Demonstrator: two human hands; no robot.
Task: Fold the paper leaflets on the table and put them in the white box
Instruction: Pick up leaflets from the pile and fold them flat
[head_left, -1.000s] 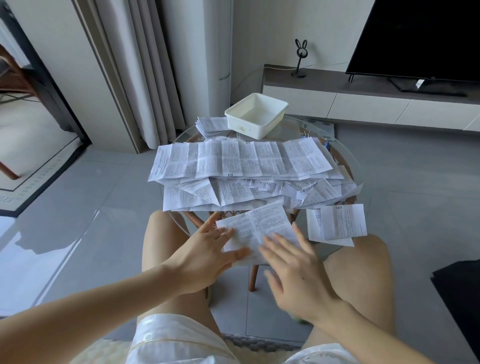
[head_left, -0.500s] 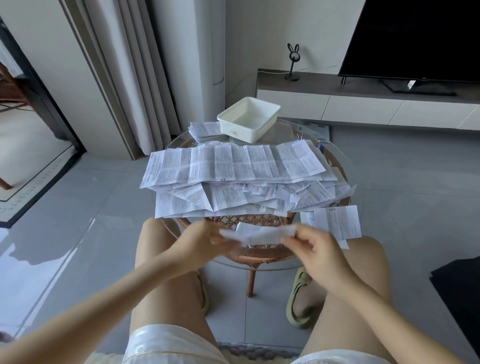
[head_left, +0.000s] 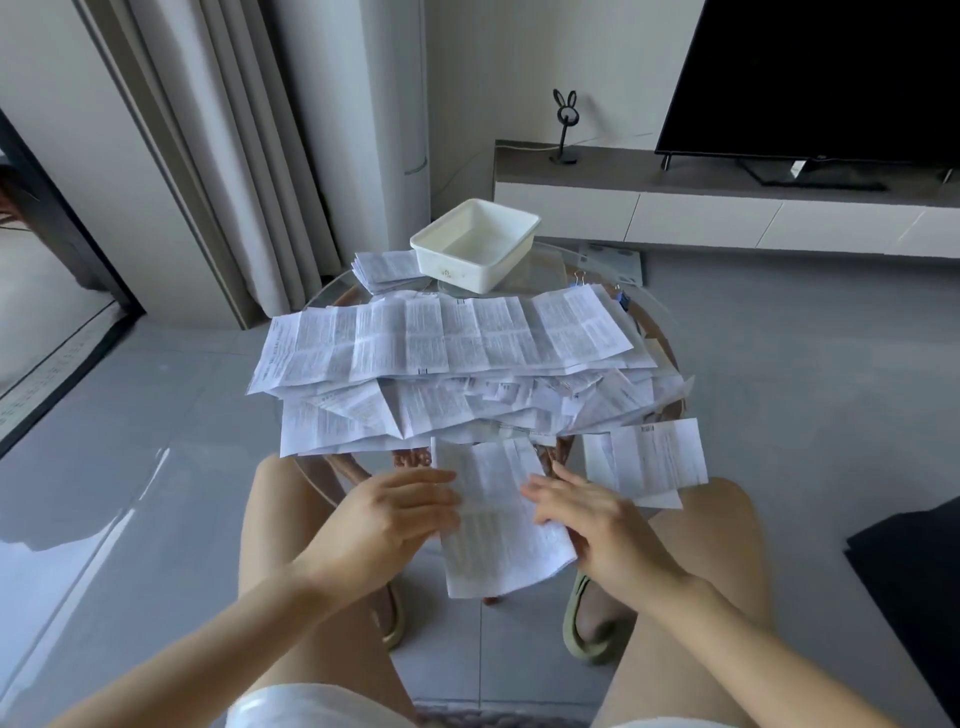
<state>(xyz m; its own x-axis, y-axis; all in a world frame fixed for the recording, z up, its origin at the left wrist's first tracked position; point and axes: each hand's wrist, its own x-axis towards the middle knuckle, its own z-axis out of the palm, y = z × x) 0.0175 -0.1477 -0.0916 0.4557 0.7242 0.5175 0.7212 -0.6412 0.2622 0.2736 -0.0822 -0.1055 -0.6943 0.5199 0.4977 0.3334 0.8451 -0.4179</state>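
Farthest left, the left hand (head_left: 384, 519), well in front of the white box (head_left: 475, 244), at the near side of the glass desk (head_left: 561, 273). Fingers (head_left: 431, 483) almost straight and close together, tips resting on the left edge of one leaflet (head_left: 493, 530), not curled round it.

Just left of the white box, near its wall, a small stack of folded leaflets (head_left: 387, 270). Directly in front of the white box, a broad pile of unfolded leaflets (head_left: 441, 358), spread across most of the desk.

Further in front of the white box, past that pile, the one leaflet between both hands. Printed side up, long side pointing toward the person, near end seeming to reach past the rim of the desk. Left edge under the left fingertips, right edge under the right ones, middle part uncovered.

In front of the white box and to its right, the right hand (head_left: 597, 519). Fingers (head_left: 545, 493) only lightly bent, a little spread, lying on the right edge of the leaflet, somewhat blurred.

Farthest right, also in front of the white box, a separate leaflet (head_left: 649, 462) flat at the rim of the desk, just beside the right hand.
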